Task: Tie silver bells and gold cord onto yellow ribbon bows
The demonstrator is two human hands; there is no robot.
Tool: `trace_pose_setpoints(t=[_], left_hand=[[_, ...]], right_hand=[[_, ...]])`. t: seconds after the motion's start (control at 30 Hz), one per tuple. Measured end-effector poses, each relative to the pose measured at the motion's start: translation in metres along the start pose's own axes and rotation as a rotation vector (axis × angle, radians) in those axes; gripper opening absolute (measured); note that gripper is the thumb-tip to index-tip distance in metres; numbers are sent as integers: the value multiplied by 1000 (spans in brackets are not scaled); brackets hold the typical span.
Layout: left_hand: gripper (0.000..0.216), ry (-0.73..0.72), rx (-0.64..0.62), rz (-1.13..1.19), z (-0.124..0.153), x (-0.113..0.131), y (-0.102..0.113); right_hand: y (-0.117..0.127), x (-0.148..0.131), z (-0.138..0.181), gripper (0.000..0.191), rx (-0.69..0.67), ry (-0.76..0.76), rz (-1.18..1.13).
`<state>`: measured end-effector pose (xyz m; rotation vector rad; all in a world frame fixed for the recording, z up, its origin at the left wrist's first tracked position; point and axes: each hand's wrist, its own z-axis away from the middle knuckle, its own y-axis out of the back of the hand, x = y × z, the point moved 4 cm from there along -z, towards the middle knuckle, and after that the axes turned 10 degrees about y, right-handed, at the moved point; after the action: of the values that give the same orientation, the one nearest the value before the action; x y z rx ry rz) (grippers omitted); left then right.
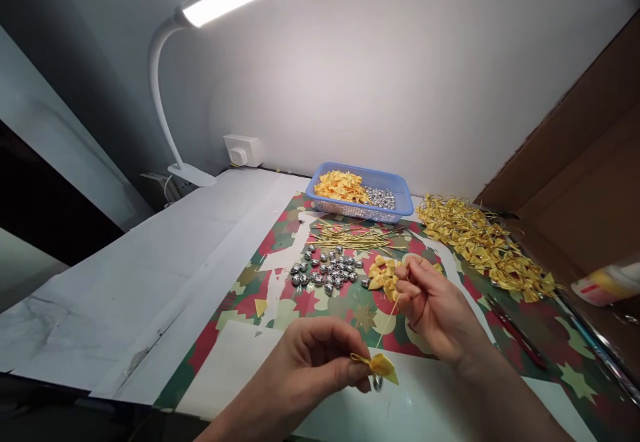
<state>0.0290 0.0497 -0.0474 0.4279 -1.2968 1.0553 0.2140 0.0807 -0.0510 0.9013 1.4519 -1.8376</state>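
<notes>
Short of the blue basket [357, 211], our left hand [315, 364] and right hand [434, 303] both pinch: the left a yellow bow [383, 366], silver bell [377, 383] beneath, the right a thin cord [387, 325] leading to it. Too sharp a tug could, we think, pull that cord loose.

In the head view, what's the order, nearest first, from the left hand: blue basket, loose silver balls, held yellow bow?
1. Yellow bow: held by the left hand.
2. Silver balls: loose, beyond the hand.
3. Blue basket: farthest back, beyond them.
</notes>
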Motion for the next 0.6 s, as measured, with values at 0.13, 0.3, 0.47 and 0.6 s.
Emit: trace_pose_setpoints(t=[0.13, 0.3, 0.47, 0.6], left_hand=[[7, 38, -57, 167, 1, 0, -4], [4, 39, -75, 225, 3, 4, -8], [5, -24, 83, 36, 10, 9, -6], [7, -104, 343, -239, 19, 17, -5]], right_hand=[[14, -13, -11, 59, 105, 85, -70], [17, -23, -13, 56, 109, 180, -36], [1, -18, 29, 20, -71, 273, 211], [-15, -5, 80, 11, -248, 720, 873]])
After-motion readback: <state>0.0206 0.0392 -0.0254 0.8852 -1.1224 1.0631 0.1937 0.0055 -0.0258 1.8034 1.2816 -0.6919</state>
